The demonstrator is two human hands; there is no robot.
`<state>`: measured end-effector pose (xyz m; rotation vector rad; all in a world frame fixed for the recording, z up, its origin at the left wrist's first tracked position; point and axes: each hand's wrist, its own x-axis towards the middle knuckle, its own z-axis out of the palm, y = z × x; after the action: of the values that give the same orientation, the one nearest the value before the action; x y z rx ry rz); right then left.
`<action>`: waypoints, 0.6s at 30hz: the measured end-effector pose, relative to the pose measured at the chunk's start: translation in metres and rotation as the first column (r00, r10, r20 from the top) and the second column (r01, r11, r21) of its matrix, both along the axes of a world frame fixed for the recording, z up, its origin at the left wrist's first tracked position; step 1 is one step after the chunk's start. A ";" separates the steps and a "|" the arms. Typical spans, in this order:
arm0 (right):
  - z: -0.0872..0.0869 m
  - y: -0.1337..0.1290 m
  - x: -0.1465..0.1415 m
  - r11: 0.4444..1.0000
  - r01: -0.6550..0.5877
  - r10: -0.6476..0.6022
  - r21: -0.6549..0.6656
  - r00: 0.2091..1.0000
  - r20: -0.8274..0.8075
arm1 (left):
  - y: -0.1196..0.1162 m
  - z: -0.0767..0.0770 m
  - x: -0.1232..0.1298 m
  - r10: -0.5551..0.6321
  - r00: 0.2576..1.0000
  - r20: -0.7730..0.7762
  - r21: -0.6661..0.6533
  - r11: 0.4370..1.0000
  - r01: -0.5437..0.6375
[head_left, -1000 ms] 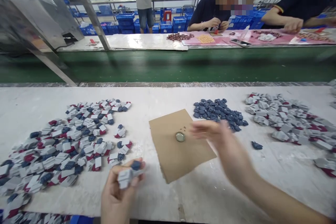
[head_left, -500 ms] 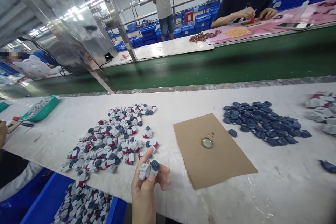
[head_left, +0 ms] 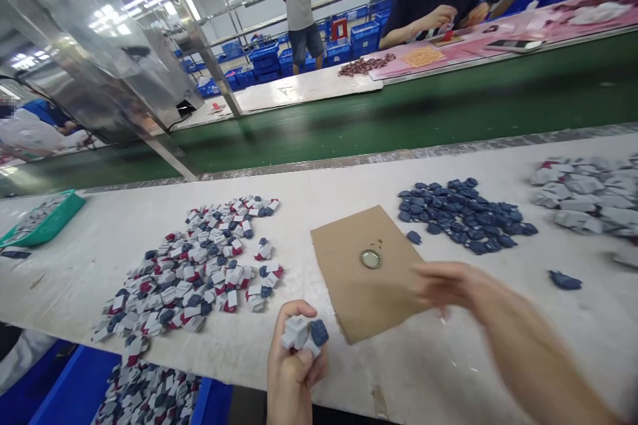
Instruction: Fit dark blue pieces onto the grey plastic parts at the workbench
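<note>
A white table (head_left: 294, 179) bears cardboard (head_left: 363, 302), navy pieces (head_left: 461, 216) and multicoloured pieces (head_left: 192, 272).

Legible text: nil. No label, brand, number or sign can be read on any surface in view.

The left hand (head_left: 292, 366) is being shown bare, with slender fingers (head_left: 299, 307) and an uncovered wrist (head_left: 289, 405). The right hand (head_left: 448, 282) is being seen bare too, its outline being softened by blur. The right forearm (head_left: 538, 348) is being left uncovered, its slim shape being cut off by the lower edge of view.
</note>
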<state>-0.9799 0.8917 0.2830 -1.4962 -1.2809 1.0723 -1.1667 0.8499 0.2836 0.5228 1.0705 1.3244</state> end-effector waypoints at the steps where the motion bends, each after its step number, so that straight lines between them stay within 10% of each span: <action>1: 0.012 0.001 -0.013 0.989 -0.125 0.107 -0.081 0.975 -0.193 | -0.001 0.001 0.006 -0.030 0.999 -0.016 -0.015 0.999 0.030; 6: 0.049 0.020 -0.080 0.826 -0.428 0.072 -0.367 0.725 -0.685 | -0.005 0.016 0.027 -0.027 0.989 -0.144 -0.051 0.998 0.020; 13: 0.061 0.020 -0.079 0.703 -0.529 0.059 -0.475 0.709 -0.702 | -0.003 0.026 0.052 0.231 0.967 -0.108 -0.061 0.969 -0.239; 18: 0.070 0.021 -0.079 0.738 -0.467 0.102 -0.487 0.791 -0.603 | -0.004 0.024 0.058 0.276 0.903 -0.328 0.095 0.961 -0.260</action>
<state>-1.0587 0.9127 0.3527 -1.2740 -0.7869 2.1275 -1.1084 0.8458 0.3072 0.6751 1.4378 1.5401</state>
